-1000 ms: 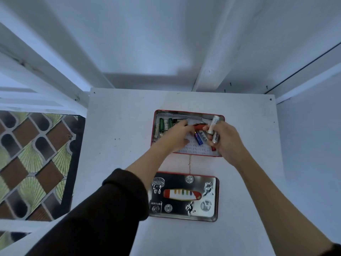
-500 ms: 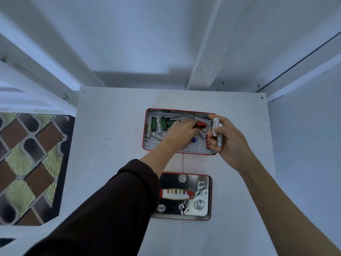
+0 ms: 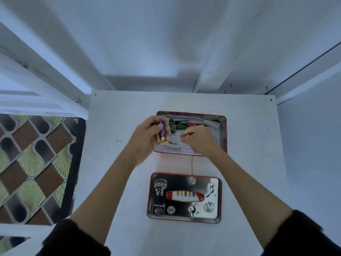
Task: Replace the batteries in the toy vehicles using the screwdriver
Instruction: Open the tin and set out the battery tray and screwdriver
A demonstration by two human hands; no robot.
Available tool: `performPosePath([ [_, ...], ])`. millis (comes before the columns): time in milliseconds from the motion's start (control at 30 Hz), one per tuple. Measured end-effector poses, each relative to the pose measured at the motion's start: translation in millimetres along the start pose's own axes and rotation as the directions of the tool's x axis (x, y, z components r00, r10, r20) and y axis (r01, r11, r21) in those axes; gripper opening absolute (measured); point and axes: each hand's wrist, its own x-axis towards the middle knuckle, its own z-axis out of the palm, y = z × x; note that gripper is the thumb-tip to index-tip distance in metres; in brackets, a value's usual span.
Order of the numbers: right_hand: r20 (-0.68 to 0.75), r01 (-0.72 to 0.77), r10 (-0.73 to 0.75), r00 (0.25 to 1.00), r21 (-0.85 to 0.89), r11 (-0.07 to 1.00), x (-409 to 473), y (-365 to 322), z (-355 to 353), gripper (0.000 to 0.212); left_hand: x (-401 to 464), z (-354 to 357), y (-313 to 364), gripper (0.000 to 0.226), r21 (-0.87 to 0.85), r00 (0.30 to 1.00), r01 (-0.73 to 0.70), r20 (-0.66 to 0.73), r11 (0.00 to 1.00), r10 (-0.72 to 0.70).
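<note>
An open red-rimmed tin (image 3: pixel 223 133) sits on the white table (image 3: pixel 114 172). Inside lie green batteries (image 3: pixel 180 127), two white batteries (image 3: pixel 173 145) and a red-handled tool (image 3: pixel 191 124) along the far wall. My left hand (image 3: pixel 147 143) hovers at the tin's left edge and grips two blue-and-gold batteries (image 3: pixel 161 133) between thumb and fingers. My right hand (image 3: pixel 200 140) is over the middle of the tin, blurred, fingers curled downward; whether it holds anything is hidden. No toy vehicle is in view.
The tin's lid (image 3: pixel 215 217), printed with stickers and a striped shape, lies nearer me, joined to the tin by a thin string (image 3: pixel 192 163). White walls close in behind and to the right. A patterned floor (image 3: pixel 33 163) drops off past the table's left edge.
My left hand has lifted out of the tin to its left edge with the blue-and-gold batteries. My right hand no longer shows the white batteries; it moved left over the tin's middle.
</note>
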Motion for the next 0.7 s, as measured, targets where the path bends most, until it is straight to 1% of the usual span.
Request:
performPosePath([
  [67, 0.043, 0.060, -0.050, 0.998, -0.283, 0.957, 15, -11, 21, 0.016, -6, -7, 3, 0.027, -0.082, 1.000, 0.004, -0.022, 0.997, -0.006],
  [133, 0.019, 0.065, -0.063, 0.998, -0.449, 0.891, 22, -21, 35, 0.020, -10, -11, 4, 0.031, -0.118, 0.998, 0.016, -0.064, 0.993, -0.024],
  [233, 0.016, 0.068, -0.072, 0.997, -0.571, 0.818, 25, -25, 47, 0.031, -13, -10, 9, 0.028, -0.116, 0.996, 0.012, -0.086, 0.993, -0.022],
  [300, 0.029, 0.091, -0.093, 0.995, -0.624, 0.776, 29, -24, 49, 0.031, -14, -11, 12, 0.023, -0.074, 0.996, 0.000, -0.091, 0.997, -0.006],
  [333, 0.036, 0.095, -0.092, 0.995, -0.621, 0.778, 30, -21, 49, 0.030, -13, -12, 13, 0.022, -0.033, 0.995, -0.007, -0.099, 0.999, 0.003],
  [367, 0.043, 0.082, -0.069, 0.997, -0.571, 0.817, 30, -18, 47, 0.030, -13, -12, 13, 0.021, 0.016, 0.994, -0.008, -0.112, 1.000, 0.010],
  [400, 0.051, 0.052, -0.033, 0.998, -0.446, 0.893, 29, -15, 43, 0.029, -11, -12, 12, 0.020, 0.065, 0.992, -0.005, -0.122, 0.998, 0.013],
  [433, 0.054, 0.004, 0.009, 0.999, -0.237, 0.972, 25, -11, 37, 0.025, -9, -11, 11, 0.019, 0.108, 0.991, 0.000, -0.132, 0.994, 0.014],
  [467, 0.046, -0.062, 0.061, 0.997, 0.021, 0.998, 21, -9, 29, 0.020, -6, -9, 9, 0.019, 0.149, 0.991, 0.007, -0.136, 0.989, 0.014],
  [500, 0.035, -0.131, 0.126, 0.991, 0.268, 0.955, 15, -8, 19, 0.018, -2, -4, 6, 0.019, 0.201, 0.991, 0.015, -0.131, 0.979, 0.012],
  [533, 0.031, -0.182, 0.190, 0.981, 0.468, 0.865, 9, -7, 8, 0.020, 3, 1, 1, 0.020, 0.285, 0.993, 0.020, -0.116, 0.958, 0.013],
  [567, 0.037, -0.206, 0.234, 0.972, 0.618, 0.758, 2, -5, -3, 0.023, 9, 7, -5, 0.020, 0.405, 0.996, 0.020, -0.086, 0.914, 0.016],
  [600, 0.044, -0.197, 0.240, 0.970, 0.723, 0.662, -4, -3, -14, 0.027, 16, 13, -14, 0.020, 0.546, 0.999, 0.004, -0.039, 0.838, 0.020],
  [633, 0.043, -0.160, 0.209, 0.977, 0.797, 0.583, -9, -2, -23, 0.032, 24, 19, -23, 0.018, 0.684, 1.000, -0.031, 0.024, 0.729, 0.019],
  [667, 0.040, -0.121, 0.166, 0.985, 0.847, 0.517, -13, 1, -30, 0.037, 32, 23, -33, 0.017, 0.807, 0.995, -0.088, 0.097, 0.584, 0.017],
  [700, 0.038, -0.095, 0.130, 0.991, 0.881, 0.463, -15, 4, -36, 0.039, 41, 27, -41, 0.017, 0.898, 0.985, -0.159, 0.171, 0.410, 0.007],
])
